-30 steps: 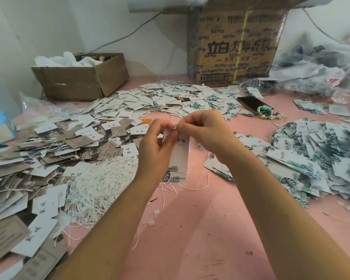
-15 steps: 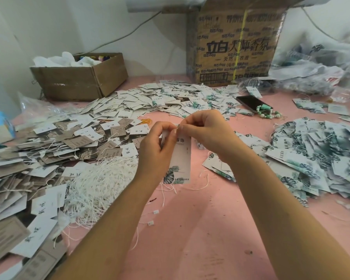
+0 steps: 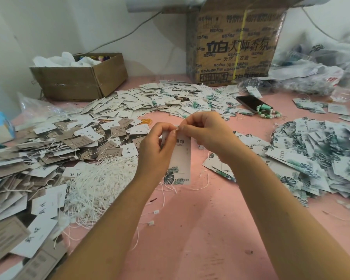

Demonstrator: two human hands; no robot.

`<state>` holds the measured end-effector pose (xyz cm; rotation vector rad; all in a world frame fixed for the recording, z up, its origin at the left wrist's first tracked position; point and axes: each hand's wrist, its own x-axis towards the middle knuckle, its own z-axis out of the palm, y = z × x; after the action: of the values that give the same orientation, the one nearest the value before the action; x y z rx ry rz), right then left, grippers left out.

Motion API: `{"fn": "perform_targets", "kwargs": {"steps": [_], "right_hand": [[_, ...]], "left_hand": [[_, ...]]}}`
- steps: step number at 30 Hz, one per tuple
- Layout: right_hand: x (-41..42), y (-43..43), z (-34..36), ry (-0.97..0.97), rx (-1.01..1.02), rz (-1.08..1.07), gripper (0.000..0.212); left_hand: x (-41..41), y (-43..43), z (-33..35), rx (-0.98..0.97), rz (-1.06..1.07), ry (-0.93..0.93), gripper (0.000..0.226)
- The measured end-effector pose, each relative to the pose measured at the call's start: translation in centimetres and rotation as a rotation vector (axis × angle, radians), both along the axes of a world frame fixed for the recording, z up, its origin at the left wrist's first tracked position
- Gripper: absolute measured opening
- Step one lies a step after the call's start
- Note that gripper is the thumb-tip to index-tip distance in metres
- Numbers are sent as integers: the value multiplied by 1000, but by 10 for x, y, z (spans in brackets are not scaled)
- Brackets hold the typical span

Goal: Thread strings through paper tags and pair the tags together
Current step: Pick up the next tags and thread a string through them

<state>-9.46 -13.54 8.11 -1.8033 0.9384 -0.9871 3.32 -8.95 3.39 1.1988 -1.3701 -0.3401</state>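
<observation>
A long white paper tag point(image 3: 180, 158) with green leaf print at its foot hangs upright above the pink table point(image 3: 200, 229). My left hand point(image 3: 156, 148) pinches its top left edge. My right hand point(image 3: 206, 134) pinches at the tag's top, fingertips meeting those of the left hand; a bit of white string end shows between them. A bundle of white strings point(image 3: 97, 184) lies to the left of my left forearm. Leaf-print tags are heaped at the right point(image 3: 315, 158) and brown and white tags at the left point(image 3: 49, 150).
More tags are spread at the back point(image 3: 170, 100). A small open cardboard box point(image 3: 79, 77) stands back left, a large printed carton point(image 3: 234, 47) back centre. A phone point(image 3: 251, 103) and a green bead bracelet point(image 3: 269, 113) lie back right, beside plastic bags point(image 3: 315, 73).
The tag has turned a little, so its printed face shows more. Both hands stay pinched at its top in nearly the same place.
</observation>
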Motion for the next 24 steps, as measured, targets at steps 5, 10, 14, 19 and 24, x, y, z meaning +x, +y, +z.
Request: {"fn": "perform_targets", "kwargs": {"steps": [5, 10, 14, 19, 24], "right_hand": [[2, -1, -3, 82, -27, -6, 11], [0, -1, -3, 67, -10, -49, 11], [1, -1, -3, 56, 3, -45, 19], [0, 0, -3, 52, 1, -29, 22], [0, -2, -3, 47, 13, -25, 21]], "left_hand": [[4, 0, 1, 49, 2, 1, 14], [3, -1, 0, 63, -3, -4, 16], [4, -2, -1, 74, 11, 20, 17], [3, -1, -1, 66, 8, 49, 18], [3, 0, 0, 61, 12, 48, 19]]}}
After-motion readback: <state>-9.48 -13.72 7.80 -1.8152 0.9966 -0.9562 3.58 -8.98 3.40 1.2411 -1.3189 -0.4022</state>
